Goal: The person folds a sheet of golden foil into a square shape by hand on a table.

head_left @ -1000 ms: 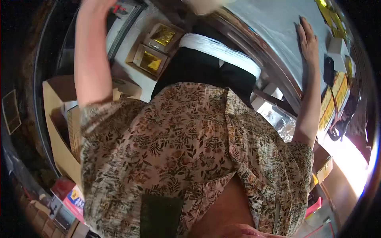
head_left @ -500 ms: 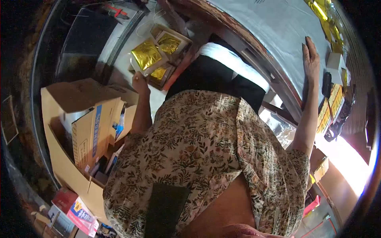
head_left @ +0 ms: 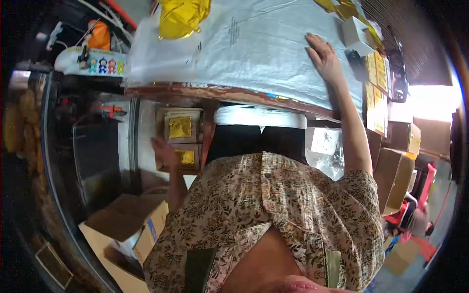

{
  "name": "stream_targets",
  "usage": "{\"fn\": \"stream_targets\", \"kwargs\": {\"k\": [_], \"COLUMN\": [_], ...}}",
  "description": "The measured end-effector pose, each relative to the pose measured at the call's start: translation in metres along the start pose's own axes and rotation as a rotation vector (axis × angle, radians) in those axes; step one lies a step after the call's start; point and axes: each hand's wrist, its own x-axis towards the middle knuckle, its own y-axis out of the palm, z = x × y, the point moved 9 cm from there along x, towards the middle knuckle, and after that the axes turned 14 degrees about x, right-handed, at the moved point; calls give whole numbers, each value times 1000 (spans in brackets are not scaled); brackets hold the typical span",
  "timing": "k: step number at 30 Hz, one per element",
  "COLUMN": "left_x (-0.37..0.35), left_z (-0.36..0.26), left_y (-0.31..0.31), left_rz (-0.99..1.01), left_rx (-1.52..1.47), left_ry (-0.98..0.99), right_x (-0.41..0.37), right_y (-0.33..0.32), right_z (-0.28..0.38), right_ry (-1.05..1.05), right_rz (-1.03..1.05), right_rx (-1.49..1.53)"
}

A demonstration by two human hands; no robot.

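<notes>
My left hand (head_left: pixel 167 155), slightly blurred, is beside the left side of two open cartons below the table edge. Its fingers look apart and I see nothing in them. A gold foil packet (head_left: pixel 180 128) lies in the upper carton (head_left: pixel 199 117), and another gold packet (head_left: pixel 185 156) shows in the lower one, close to my hand. My right hand (head_left: pixel 325 56) rests flat, fingers stretched out, on the grey plastic sheet (head_left: pixel 264 53) covering the table. A small white box (head_left: pixel 358 36) and a dark object (head_left: pixel 357 66) are just right of it.
Gold foil packaging (head_left: pixel 183 18) lies at the table's far left. A pencil-case-like white item with cartoon figures (head_left: pixel 93 62) is beyond the left corner. A large open cardboard box (head_left: pixel 122 234) stands at my lower left. Yellow boxes (head_left: pixel 376 93) and brown cartons (head_left: pixel 395 180) line the right.
My left hand has let go of the gold packet it held over the cartons. My right hand stays flat on the sheet. My view has turned and now takes in more of the table.
</notes>
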Motion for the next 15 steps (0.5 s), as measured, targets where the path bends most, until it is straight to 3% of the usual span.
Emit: {"fn": "stream_targets", "kwargs": {"k": [1, 3, 5, 9, 11, 14, 15], "left_x": [-3, -10, -65, -127, -162, -175, -174], "left_z": [-48, -161, -288, -393, -417, -433, -435], "left_y": [-25, -66, -97, -32, 14, 62, 77], "left_rz": [-233, -246, -284, 203, 196, 128, 64], "left_rx": [-156, -244, -96, 30, 197, 240, 405], "left_ry": [462, 668, 1075, 1524, 1672, 1633, 1607], "right_x": [1, 2, 3, -3, -3, -6, -4], "right_y": [-1, -2, -5, -11, -14, -17, -15], "right_z": [7, 10, 8, 12, 10, 10, 13], "right_ry": [-12, -14, -9, 24, 42, 143, 135], "right_rz": [-12, -32, -53, -144, -165, -182, -175], "right_rx": [-19, -25, -34, -1, -29, 85, 92]}}
